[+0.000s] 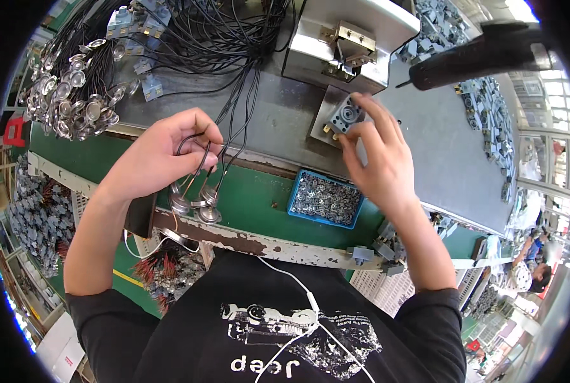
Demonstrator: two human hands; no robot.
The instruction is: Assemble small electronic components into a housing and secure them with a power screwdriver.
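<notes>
My left hand (151, 153) is closed, with thumb and fingertips pinched round thin black wires (197, 167). Round silvery metal caps (207, 214) hang from these wires just below the fingers, over the bench's front edge. On the right, my right hand (384, 159) grips a small grey plastic switch block (346, 116) between thumb and fingers. Brass terminals stick out of the block's lower left side. It sits at a metal plate (322, 121) in front of a steel fixture (356, 48) with a brass-coloured mechanism. My right fingers partly cover the block.
A blue tray (326, 199) of small metal pieces lies near the front edge. A black powered screwdriver (473, 60) hangs at upper right. Bundled black wires (234, 38) with metal caps (77, 89) fill the upper left. Grey blocks (489, 121) are heaped along the right.
</notes>
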